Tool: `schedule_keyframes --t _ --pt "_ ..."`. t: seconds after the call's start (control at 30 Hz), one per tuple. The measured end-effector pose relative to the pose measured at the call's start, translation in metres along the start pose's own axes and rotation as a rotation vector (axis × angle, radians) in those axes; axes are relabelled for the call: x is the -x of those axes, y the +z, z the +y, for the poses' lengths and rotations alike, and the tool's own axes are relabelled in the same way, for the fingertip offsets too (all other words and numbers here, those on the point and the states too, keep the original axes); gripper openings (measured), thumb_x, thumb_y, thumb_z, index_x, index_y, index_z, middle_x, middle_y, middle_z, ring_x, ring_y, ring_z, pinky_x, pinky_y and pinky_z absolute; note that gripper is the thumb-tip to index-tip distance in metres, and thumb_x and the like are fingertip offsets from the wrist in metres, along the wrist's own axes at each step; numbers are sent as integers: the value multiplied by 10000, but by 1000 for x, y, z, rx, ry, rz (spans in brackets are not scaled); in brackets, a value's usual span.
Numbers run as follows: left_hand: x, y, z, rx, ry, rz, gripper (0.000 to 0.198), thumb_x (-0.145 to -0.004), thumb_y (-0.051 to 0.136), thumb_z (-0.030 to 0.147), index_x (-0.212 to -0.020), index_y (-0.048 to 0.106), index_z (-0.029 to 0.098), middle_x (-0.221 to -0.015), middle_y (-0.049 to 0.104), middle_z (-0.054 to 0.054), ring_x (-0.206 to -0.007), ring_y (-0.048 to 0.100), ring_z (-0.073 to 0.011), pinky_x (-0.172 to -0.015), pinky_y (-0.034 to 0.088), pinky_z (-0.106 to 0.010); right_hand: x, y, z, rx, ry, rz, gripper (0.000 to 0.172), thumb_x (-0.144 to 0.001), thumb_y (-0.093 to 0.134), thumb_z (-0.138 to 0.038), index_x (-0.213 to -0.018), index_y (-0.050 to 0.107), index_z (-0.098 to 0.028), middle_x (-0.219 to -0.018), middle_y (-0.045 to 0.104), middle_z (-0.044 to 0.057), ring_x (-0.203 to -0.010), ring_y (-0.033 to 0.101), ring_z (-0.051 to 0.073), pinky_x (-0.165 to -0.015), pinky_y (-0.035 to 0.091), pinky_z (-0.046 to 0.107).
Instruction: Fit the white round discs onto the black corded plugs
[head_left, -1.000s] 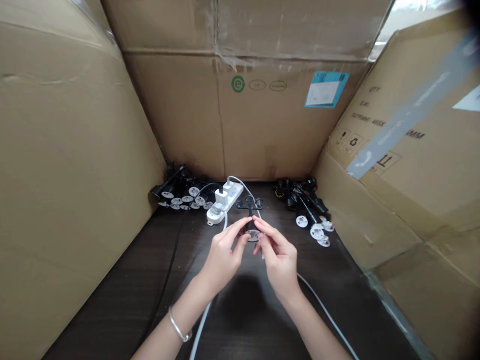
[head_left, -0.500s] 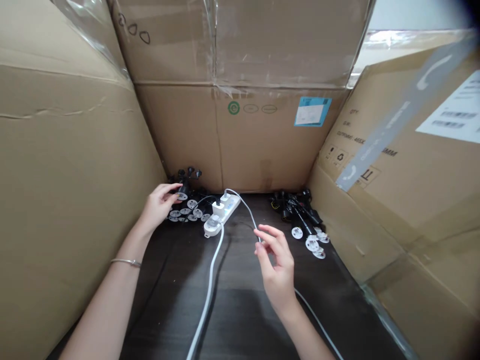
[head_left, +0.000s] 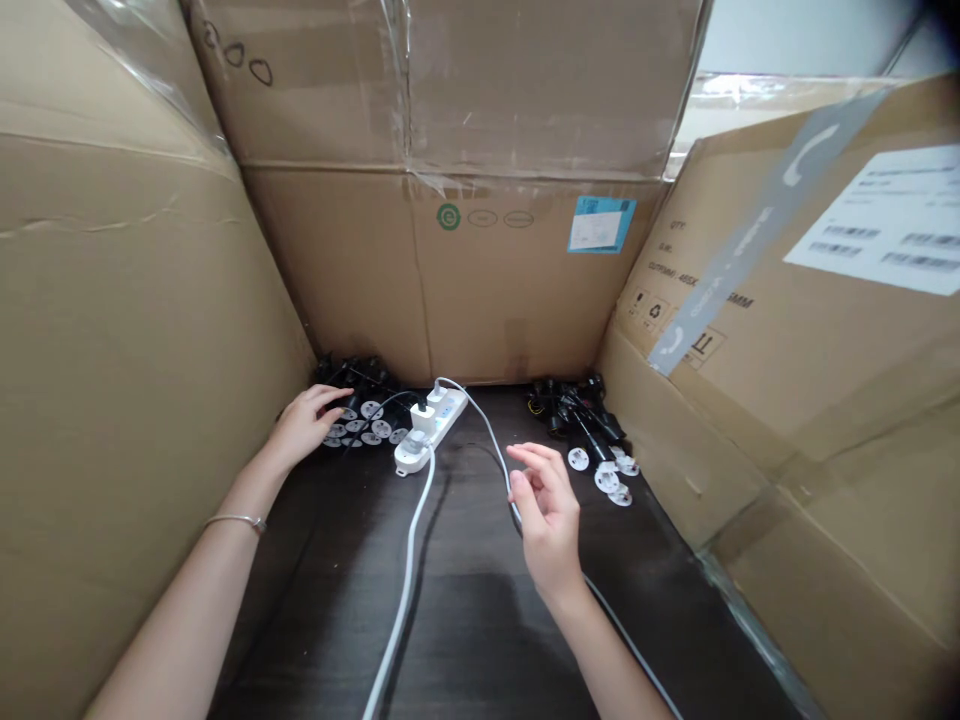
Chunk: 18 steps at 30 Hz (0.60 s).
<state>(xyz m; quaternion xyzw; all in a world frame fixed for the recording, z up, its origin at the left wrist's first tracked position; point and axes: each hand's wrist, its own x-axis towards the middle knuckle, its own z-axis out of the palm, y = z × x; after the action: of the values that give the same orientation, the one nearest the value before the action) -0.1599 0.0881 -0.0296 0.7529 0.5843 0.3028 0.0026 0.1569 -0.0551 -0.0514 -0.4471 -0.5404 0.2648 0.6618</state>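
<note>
My left hand (head_left: 306,428) is at the back left, fingers apart at the edge of a pile of black tube-shaped parts (head_left: 367,372) with round white ends. Its fingertips lie beside one of these parts, whose white end (head_left: 348,413) shows near the thumb; whether they still touch it is hard to see. My right hand (head_left: 551,515) hovers over the dark table (head_left: 465,620) with loosely curled fingers and nothing between them. A thin grey cable (head_left: 495,440) runs behind that hand. Between the hands lies a white power strip (head_left: 411,464).
White plugs (head_left: 424,418) sit in the strip, and a thick white cord (head_left: 411,570) runs toward me. A second group of black parts (head_left: 592,425) with white ends lies at the right. Large cardboard boxes (head_left: 517,300) wall in the table at the back and both sides.
My left hand has lowered the black part it held onto the left pile, and its fingers have loosened. My right hand has barely moved. The view has shifted slightly to the right.
</note>
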Motion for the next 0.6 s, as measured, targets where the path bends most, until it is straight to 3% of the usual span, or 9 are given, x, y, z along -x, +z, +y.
schedule_keyframes --t 0.1,0.27,0.4,0.5,0.53,0.6 --pt "1 -4 4 -190 2 -5 401 -814 398 328 -1146 577 193 -1135 580 -72 -1015 493 -262 -872 409 -388 -2 -1 1 9 6 12 215 -845 478 -249 -1012 611 -227 -1083 486 58 -694 511 103 -610 458 262" --pt "4 -7 17 -354 -1 -34 384 -860 384 351 -1168 567 214 -1129 602 -48 -970 491 -277 -788 448 -418 -11 -2 5 34 1 85 189 -849 460 -244 -948 615 -200 -984 520 48 -632 489 90 -581 432 248" --pt "8 -18 24 -387 -8 -31 381 -850 434 330 -1190 544 195 -1165 581 -49 -1012 478 -296 -807 450 -436 -27 -28 16 113 -2 227 198 -837 448 -255 -946 589 -171 -933 573 61 -621 507 107 -562 433 248" --pt "18 -30 45 -392 -51 63 374 -845 449 322 -1190 528 200 -1190 558 -44 -1040 463 -325 -793 453 -483 -49 -64 23 384 -7 452 253 -829 419 -223 -1022 564 -147 -972 594 92 -696 554 139 -658 460 282" --pt "23 -32 59 -381 -59 115 364 -849 439 320 -1175 535 190 -1185 559 -54 -1038 460 -332 -776 459 -488 -59 -76 25 531 15 456 275 -817 410 -186 -1038 566 -136 -1003 590 108 -748 571 154 -701 459 293" --pt "35 -27 94 -305 -47 245 348 -856 424 312 -1155 544 183 -1139 580 -67 -1036 453 -327 -771 461 -473 -81 -92 29 897 149 284 309 -800 411 -139 -1049 593 -153 -1058 592 119 -913 572 198 -795 434 314"
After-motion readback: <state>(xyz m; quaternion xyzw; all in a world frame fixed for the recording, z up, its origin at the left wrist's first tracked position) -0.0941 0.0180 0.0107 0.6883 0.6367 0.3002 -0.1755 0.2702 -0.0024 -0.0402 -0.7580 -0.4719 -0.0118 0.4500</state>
